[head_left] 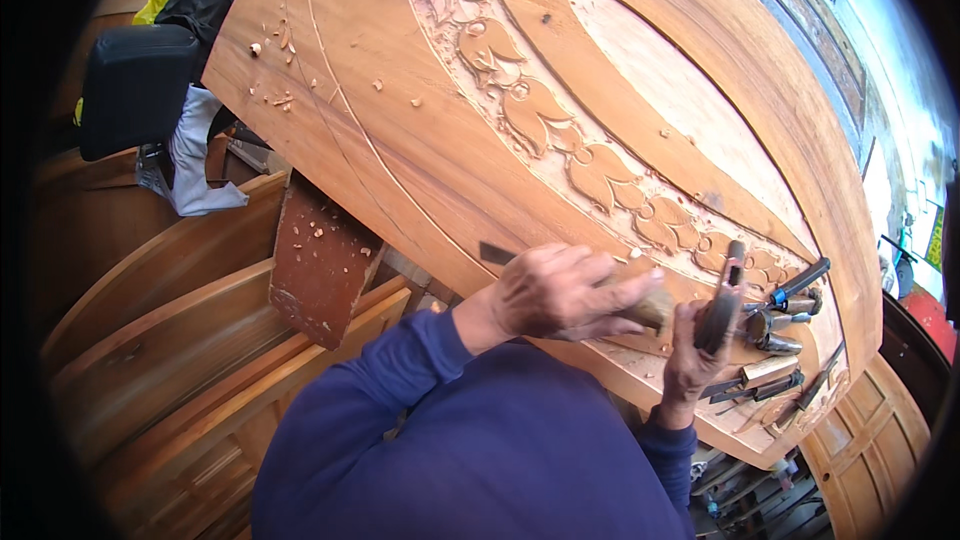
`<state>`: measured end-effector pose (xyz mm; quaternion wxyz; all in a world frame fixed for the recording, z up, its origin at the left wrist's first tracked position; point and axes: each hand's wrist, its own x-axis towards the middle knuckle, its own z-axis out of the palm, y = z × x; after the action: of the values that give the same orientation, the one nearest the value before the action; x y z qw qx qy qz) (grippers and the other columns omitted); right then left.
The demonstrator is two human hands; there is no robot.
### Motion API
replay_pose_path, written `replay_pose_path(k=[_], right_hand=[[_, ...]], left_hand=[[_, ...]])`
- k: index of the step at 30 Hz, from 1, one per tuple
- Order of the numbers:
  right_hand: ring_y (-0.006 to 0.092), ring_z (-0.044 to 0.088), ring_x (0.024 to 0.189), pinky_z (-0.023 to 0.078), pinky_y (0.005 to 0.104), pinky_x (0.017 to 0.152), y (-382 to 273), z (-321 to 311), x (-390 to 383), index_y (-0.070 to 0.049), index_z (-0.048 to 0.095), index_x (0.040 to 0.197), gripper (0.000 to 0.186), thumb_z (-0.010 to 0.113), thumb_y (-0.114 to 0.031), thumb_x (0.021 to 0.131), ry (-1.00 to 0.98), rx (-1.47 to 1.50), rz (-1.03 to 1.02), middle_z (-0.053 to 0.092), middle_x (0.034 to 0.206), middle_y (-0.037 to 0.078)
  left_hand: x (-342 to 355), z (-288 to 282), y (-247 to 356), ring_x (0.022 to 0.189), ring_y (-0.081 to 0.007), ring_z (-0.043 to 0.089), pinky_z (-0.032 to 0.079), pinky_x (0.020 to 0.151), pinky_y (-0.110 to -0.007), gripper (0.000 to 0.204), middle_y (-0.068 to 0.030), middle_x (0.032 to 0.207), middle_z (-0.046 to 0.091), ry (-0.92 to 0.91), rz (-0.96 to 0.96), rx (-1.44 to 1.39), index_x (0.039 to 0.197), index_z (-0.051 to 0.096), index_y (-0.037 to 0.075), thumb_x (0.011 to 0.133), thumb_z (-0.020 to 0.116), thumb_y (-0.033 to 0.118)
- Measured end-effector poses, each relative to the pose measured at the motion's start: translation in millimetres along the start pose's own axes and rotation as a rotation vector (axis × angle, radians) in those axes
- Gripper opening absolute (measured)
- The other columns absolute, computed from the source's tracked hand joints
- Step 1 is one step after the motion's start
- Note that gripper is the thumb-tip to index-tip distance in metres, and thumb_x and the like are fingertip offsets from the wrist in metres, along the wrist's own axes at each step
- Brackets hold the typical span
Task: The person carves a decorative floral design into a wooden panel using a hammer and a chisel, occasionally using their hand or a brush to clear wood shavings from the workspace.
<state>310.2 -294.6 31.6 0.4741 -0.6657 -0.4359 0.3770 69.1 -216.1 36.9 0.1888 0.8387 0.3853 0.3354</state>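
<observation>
My left hand (555, 290) is closed round a chisel, its flat dark blade (497, 254) sticking out on the left. A blurred wooden handle end (653, 310) shows past the fingers on the right. In my right hand (690, 365) is a dark, elongated wooden tool (722, 305) with a slot near its upper end; its exact kind is unclear. Both hands are over the near edge of a large wooden panel (370, 70). A curved band of carved leaves and flowers (600, 175) runs across the panel beyond my hands.
Several carving tools (775, 330) lie bunched on the panel at the right. Wood shavings (283, 100) are scattered at the upper left. A black padded seat (140, 85) with a grey cloth (200, 160) stands at the left. Wooden panels (170, 325) stack below it, beside a brown board (320, 260).
</observation>
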Motion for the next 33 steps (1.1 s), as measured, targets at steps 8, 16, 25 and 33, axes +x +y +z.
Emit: replay_pose_path(k=[8, 16, 25, 33], right_hand=[[0.0054, 0.051, 0.084, 0.046, 0.0199, 0.081, 20.4, -7.0, -42.2, -0.005, 0.031, 0.163, 0.081, 0.068, 0.010, 0.093, -0.128, 0.084, 0.180, 0.057, 0.098, -0.002], [0.0063, 0.054, 0.086, 0.046, 0.0207, 0.082, -11.5, 1.8, -23.0, -0.005, 0.035, 0.162, 0.080, 0.070, 0.010, 0.091, -0.031, -0.048, 0.167, 0.058, 0.096, -0.002], [0.0056, 0.056, 0.078, 0.047, 0.0216, 0.068, -140.9, 111.2, 90.1, -0.002, 0.062, 0.124, 0.030, 0.072, 0.001, 0.095, -0.102, 0.014, -0.330, 0.063, 0.091, -0.001], [0.0074, 0.054, 0.080, 0.046, 0.0238, 0.067, -191.8, 197.1, 146.1, -0.003, 0.038, 0.158, 0.071, 0.069, 0.002, 0.094, -0.378, 0.024, -0.812, 0.059, 0.129, 0.010]], left_hand=[[-15.0, -26.8, -9.5, 0.091, -0.0239, 0.070, 0.059, 0.078, -0.037, 0.053, -0.0147, 0.111, 0.064, 0.708, -0.373, -0.329, 0.141, 0.046, 0.003, 0.101, 0.068, 0.030], [-30.8, -74.5, -57.5, 0.089, -0.0269, 0.074, 0.064, 0.077, -0.037, 0.055, -0.0156, 0.119, 0.061, 0.775, -0.911, -0.973, 0.149, 0.032, 0.009, 0.104, 0.064, 0.017], [6.3, -32.4, -127.0, 0.092, -0.0291, 0.074, 0.066, 0.076, -0.038, 0.037, -0.0099, 0.111, 0.065, 0.965, -0.706, -1.272, 0.130, 0.042, 0.011, 0.102, 0.067, 0.014], [9.7, -37.0, -122.3, 0.092, -0.0257, 0.074, 0.063, 0.076, -0.035, 0.052, -0.0138, 0.118, 0.060, 0.898, -0.714, -1.224, 0.140, 0.026, 0.006, 0.104, 0.063, 0.013]])
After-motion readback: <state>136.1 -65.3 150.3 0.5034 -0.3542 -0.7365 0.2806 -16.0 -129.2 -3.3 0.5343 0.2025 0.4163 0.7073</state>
